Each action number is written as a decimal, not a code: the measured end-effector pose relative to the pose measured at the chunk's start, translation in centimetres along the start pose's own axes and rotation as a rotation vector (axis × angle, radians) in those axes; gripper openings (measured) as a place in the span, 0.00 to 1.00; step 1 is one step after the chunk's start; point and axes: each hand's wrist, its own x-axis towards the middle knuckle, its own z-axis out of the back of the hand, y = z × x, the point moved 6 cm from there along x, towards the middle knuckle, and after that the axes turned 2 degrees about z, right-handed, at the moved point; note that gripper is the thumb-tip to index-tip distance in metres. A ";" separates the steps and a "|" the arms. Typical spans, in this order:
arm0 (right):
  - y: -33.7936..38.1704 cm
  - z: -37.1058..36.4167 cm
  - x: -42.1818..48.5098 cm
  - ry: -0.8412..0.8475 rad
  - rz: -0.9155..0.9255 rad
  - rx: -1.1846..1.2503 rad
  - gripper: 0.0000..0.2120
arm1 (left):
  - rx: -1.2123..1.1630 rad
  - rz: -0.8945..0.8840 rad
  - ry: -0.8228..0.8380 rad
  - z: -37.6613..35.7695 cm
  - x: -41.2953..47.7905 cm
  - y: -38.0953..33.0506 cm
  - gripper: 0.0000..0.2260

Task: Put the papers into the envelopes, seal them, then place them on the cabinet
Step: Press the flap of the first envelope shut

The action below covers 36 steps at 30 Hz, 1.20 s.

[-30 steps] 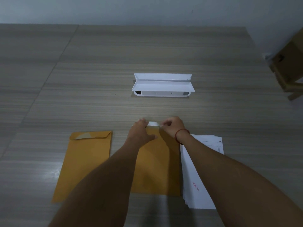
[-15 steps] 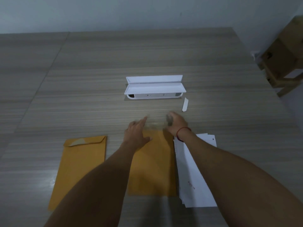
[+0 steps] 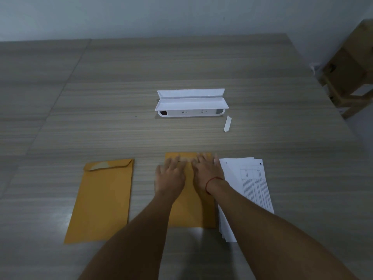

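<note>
Both arms reach forward, left hand point(image 3: 170, 175) and right hand point(image 3: 205, 170) lying flat side by side, fingers extended.

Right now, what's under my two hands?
The left hand and right hand press flat on the middle envelope, near its top flap. The hands cover the flap's edge, and any paper inside cannot be seen.
</note>
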 end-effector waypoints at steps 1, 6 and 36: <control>-0.5 0.2 -0.2 -0.008 -0.024 -0.047 0.26 | 0.007 0.030 0.011 0.0 0.0 0.6 0.21; -0.6 1.5 0.0 -0.003 -0.045 -0.039 0.25 | 0.034 0.029 0.027 0.4 0.3 0.3 0.22; -2.8 4.0 11.3 0.239 -0.040 0.248 0.46 | -0.239 0.000 0.187 3.9 12.3 0.3 0.26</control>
